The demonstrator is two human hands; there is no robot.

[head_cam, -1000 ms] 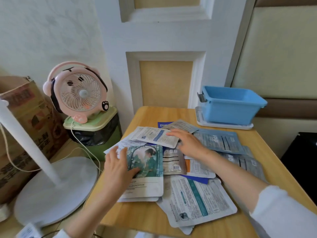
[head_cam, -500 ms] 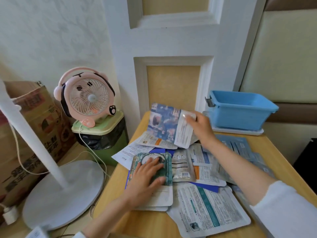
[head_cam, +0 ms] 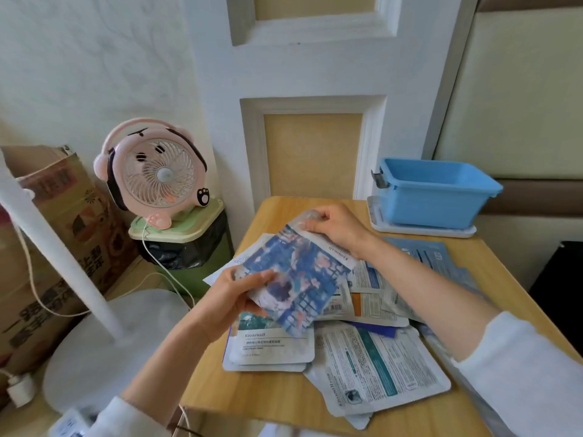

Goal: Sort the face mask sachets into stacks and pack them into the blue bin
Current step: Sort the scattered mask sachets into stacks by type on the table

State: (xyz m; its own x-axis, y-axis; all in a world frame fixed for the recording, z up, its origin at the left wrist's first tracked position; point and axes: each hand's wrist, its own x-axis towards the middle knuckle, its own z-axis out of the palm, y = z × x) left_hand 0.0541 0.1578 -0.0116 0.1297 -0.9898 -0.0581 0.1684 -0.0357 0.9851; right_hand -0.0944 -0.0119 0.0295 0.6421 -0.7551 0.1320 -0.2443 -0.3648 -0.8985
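A flat, glossy blue sachet [head_cam: 299,272], printed with a soft blue-and-pink illustration and a white strip along one side, is held tilted in the air above the middle of the wooden table [head_cam: 252,392]. The left hand [head_cam: 233,298] grips its lower left corner, thumb across the printed face and fingers curled underneath. The right hand [head_cam: 337,228] pinches the upper corner, where the foil edge is clear and crinkled, between curled fingers and thumb.

Beneath it the loose sachets [head_cam: 378,367] lie fanned and overlapping over the middle and right side of the table, thin rectangular foil packets with rounded corners, most of them turned to their white backs dense with small print and teal or orange bands. Toward the near left edge a teal sachet [head_cam: 271,345] with a white lower half tops a small squared-up stack. One large packet overhangs the near edge.

The blue bin [head_cam: 435,197], smooth moulded plastic, rectangular with a rolled rim and a grey clip at one end, stands at the far right corner on a flat white tray [head_cam: 422,230].

Off the left edge, a round pink fan [head_cam: 157,175] with a ribbed grille sits on a green waste bin [head_cam: 186,244] lined with black plastic, beside a printed cardboard box [head_cam: 63,222].
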